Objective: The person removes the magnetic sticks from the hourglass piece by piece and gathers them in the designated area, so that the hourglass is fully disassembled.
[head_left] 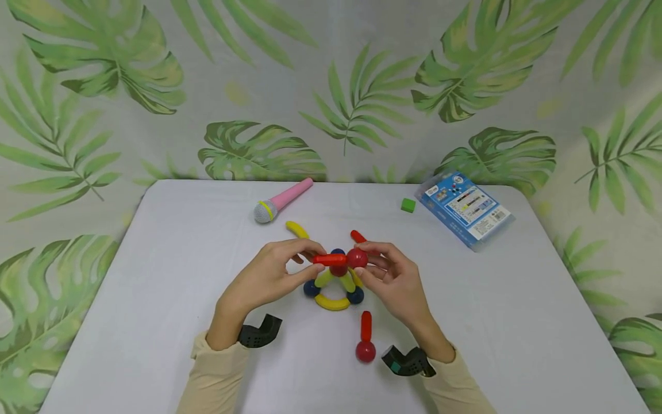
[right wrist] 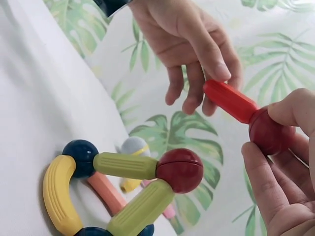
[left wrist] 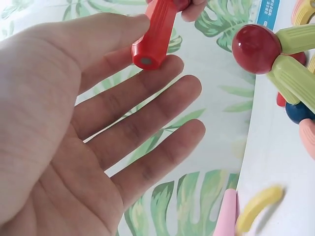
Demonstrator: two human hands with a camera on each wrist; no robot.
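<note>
My left hand pinches the free end of a red rod between thumb and index finger; its other fingers stay straight. My right hand grips the red ball stuck on the rod's other end, and the right wrist view shows that ball between thumb and fingers. Both hands hold this piece just above a small structure on the white table. The structure has a yellow curved piece, dark blue balls and light green rods meeting at a red ball.
A red rod with a ball lies near the front of the table. A pink toy microphone, a yellow curved piece, another red rod, a green cube and a blue packet lie farther back.
</note>
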